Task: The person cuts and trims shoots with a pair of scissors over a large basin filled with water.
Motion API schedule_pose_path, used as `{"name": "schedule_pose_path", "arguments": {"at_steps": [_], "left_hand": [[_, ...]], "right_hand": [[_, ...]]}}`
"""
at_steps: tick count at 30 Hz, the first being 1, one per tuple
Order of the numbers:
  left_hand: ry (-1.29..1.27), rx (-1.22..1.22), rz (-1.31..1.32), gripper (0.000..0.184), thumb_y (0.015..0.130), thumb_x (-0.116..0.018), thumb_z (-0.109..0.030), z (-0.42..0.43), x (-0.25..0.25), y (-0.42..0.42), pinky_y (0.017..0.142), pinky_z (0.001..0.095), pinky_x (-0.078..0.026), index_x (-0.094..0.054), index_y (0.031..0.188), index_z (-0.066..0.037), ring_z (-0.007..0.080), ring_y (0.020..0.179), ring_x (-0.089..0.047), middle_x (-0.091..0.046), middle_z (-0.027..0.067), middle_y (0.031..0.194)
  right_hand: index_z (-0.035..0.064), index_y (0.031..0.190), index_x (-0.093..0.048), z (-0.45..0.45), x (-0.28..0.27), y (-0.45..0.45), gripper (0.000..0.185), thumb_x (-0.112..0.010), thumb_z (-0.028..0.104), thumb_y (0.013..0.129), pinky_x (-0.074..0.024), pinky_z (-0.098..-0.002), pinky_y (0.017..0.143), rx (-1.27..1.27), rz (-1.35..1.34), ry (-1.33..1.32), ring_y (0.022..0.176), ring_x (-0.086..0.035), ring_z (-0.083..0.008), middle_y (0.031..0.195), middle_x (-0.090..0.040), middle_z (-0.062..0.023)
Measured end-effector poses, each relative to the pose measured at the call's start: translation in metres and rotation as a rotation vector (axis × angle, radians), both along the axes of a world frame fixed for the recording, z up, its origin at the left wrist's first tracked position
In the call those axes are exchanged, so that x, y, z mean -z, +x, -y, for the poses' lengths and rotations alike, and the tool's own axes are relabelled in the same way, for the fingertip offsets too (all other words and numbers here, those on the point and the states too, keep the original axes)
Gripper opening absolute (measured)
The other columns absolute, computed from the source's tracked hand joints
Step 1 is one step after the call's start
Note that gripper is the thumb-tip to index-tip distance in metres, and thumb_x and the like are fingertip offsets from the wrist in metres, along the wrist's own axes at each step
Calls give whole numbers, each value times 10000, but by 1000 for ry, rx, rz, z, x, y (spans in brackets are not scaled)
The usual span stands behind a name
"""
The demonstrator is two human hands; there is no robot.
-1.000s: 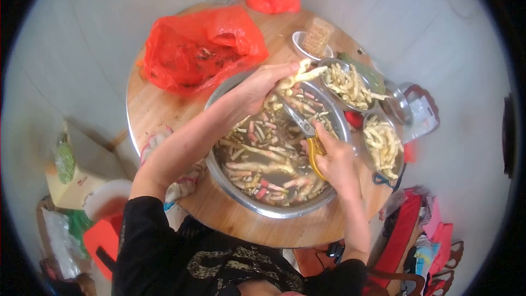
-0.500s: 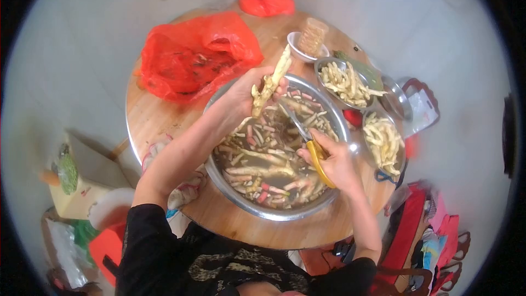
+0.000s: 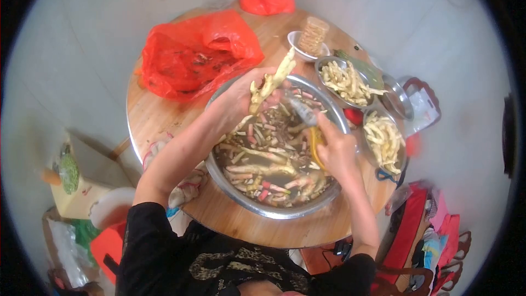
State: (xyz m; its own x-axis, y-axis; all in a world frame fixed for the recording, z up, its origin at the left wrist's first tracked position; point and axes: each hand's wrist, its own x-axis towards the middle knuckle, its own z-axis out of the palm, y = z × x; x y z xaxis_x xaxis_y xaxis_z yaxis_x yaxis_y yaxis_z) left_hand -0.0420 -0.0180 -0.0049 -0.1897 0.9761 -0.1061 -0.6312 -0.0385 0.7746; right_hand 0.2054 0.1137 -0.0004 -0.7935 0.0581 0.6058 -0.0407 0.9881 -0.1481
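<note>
My left hand (image 3: pixel 249 89) grips a knobbly, pale yellow ginger root (image 3: pixel 272 82) above the far side of a steel basin (image 3: pixel 257 208). In my right hand (image 3: pixel 336 145) is a pair of yellow-handled scissors (image 3: pixel 316 145), smeared by motion. Their blades point up and left, close to the fingers of my left hand; whether they touch the ginger I cannot tell. Murky water fills the basin, with long ginger roots (image 3: pixel 260 171) and many short white and pink cut pieces (image 3: pixel 267 185) in it.
A crumpled red plastic bag (image 3: pixel 197 57) lies open behind the basin at left. Steel bowls of pale ginger (image 3: pixel 344 81) stand at right, near a white bowl (image 3: pixel 296 38) with a clear packet. A cloth (image 3: pixel 189 186) rests by the basin's left side on the round wooden table (image 3: pixel 164 115).
My right hand has moved up with the scissors, bringing the blades nearer my left hand. The ginger in my left hand has shifted slightly downward.
</note>
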Motion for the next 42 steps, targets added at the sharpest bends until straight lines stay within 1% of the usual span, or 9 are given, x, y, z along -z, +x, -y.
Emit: {"name": "schedule_pose_path", "arguments": {"at_steps": [2,12,14,18,23,26,30,33,42], "left_hand": [[3,-138,140,284,1021,-512,-237,0,-8,14,420,197,-442,-607,1184,-25,95,534,-520,-624,51,805],[45,-172,181,305,999,-540,-217,-9,2,2,383,223,-422,-620,1206,-8,118,591,-546,-632,73,858],[167,-72,366,300,995,-546,-222,-9,7,-4,391,227,-445,-635,1190,-11,123,548,-562,-647,69,832],[51,-194,366,311,999,-540,-233,-15,0,2,383,230,-460,-636,1199,-14,133,514,-581,-656,64,819],[43,-122,279,321,1013,-520,-259,-10,6,-5,360,231,-458,-639,1188,-18,143,507,-593,-655,58,806],[-63,-207,337,335,1017,-506,-287,-8,-11,6,356,249,-450,-647,1159,-19,141,494,-568,-642,48,793],[55,-150,396,342,1016,-493,-294,-7,-3,0,391,263,-459,-638,1154,-17,141,521,-552,-604,43,753],[160,-138,424,331,1011,-489,-267,-22,28,-18,453,287,-478,-621,1172,-10,151,571,-554,-568,52,731],[158,-327,415,226,1021,-518,-206,-14,16,4,576,289,-523,-581,1065,6,181,715,-615,-602,93,873]], "right_hand": [[51,1327,-616,-11,-5,-2,528,-793,191,850,-553,-383,593,272,-40,-103,641,-701,-316,853,-729,-181],[12,1278,-655,43,6,4,466,-787,219,881,-550,-363,611,75,165,-569,669,-729,-236,763,-714,-200],[-62,1317,-613,47,6,9,539,-819,147,865,-527,-259,710,13,245,-448,783,-629,-82,869,-713,-60],[4,1281,-651,41,2,6,478,-788,221,877,-549,-356,633,68,133,-642,708,-727,-241,831,-718,-205],[-27,1292,-633,43,17,8,506,-791,213,875,-522,-362,570,-167,65,-313,612,-685,-242,760,-701,-169],[-24,1281,-637,41,11,7,501,-792,216,870,-526,-374,572,31,163,-587,618,-693,-287,771,-698,-185],[-19,1287,-638,47,17,3,504,-795,214,868,-529,-365,570,-48,148,-399,623,-703,-261,763,-704,-185],[-59,1322,-608,48,16,5,557,-825,127,845,-517,-265,635,-64,213,-401,671,-622,-97,820,-715,-130],[-43,1290,-629,40,10,-10,544,-805,256,871,-527,-344,647,87,163,-548,684,-683,-168,769,-707,-181]]}}
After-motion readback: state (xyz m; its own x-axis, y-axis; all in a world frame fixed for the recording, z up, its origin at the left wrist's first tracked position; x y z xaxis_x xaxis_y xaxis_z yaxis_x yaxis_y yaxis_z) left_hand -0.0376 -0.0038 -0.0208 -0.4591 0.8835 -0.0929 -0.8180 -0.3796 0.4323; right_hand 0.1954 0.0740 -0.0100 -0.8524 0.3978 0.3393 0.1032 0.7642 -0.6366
